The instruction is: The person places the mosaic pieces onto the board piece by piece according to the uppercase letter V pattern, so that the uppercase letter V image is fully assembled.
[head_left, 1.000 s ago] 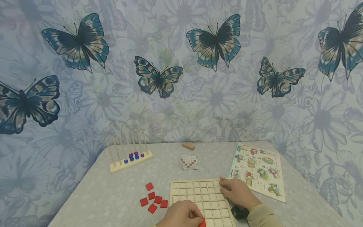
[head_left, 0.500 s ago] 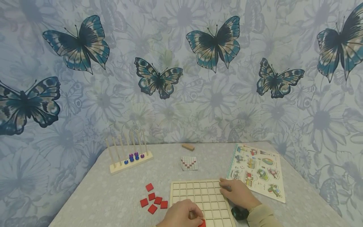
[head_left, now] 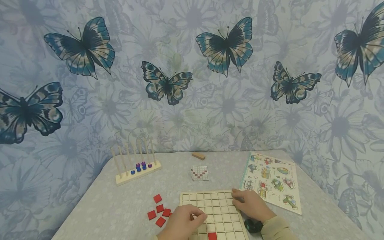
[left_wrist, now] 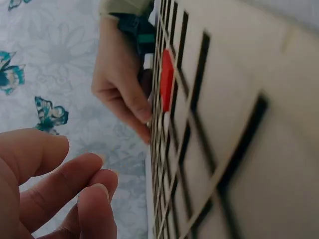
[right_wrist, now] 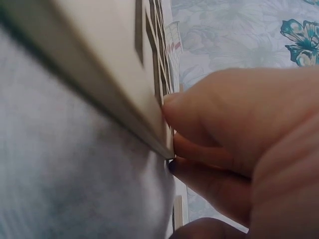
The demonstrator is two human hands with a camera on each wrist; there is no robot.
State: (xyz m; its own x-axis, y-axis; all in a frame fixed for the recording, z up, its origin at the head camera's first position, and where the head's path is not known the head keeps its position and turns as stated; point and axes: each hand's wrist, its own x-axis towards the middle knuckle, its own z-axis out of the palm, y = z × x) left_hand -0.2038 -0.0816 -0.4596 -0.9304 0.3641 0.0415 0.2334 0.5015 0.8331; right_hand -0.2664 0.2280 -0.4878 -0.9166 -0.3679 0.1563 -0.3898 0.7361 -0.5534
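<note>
A pale wooden grid board (head_left: pixel 221 210) lies at the front of the table. One red square tile (head_left: pixel 212 236) sits in a cell near its lower edge and also appears in the left wrist view as a red tile (left_wrist: pixel 167 79). My left hand (head_left: pixel 183 220) hovers above the board's left side, its fingers loosely bent with nothing between them. At the board's right edge, my right hand (head_left: pixel 253 205) holds the frame; the right wrist view has the thumb on the top rim and the fingers (right_wrist: pixel 209 154) against the side.
Several loose red tiles (head_left: pixel 160 221) lie left of the board. Behind it is a small pattern card (head_left: pixel 199 173), then a wooden block (head_left: pixel 198 156). A peg stand with beads (head_left: pixel 138 173) stands back left, a picture puzzle board (head_left: pixel 271 181) at right.
My left hand has let go of the red tile, which stays in its cell, and has moved up and left. The right hand keeps its place on the board's edge.
</note>
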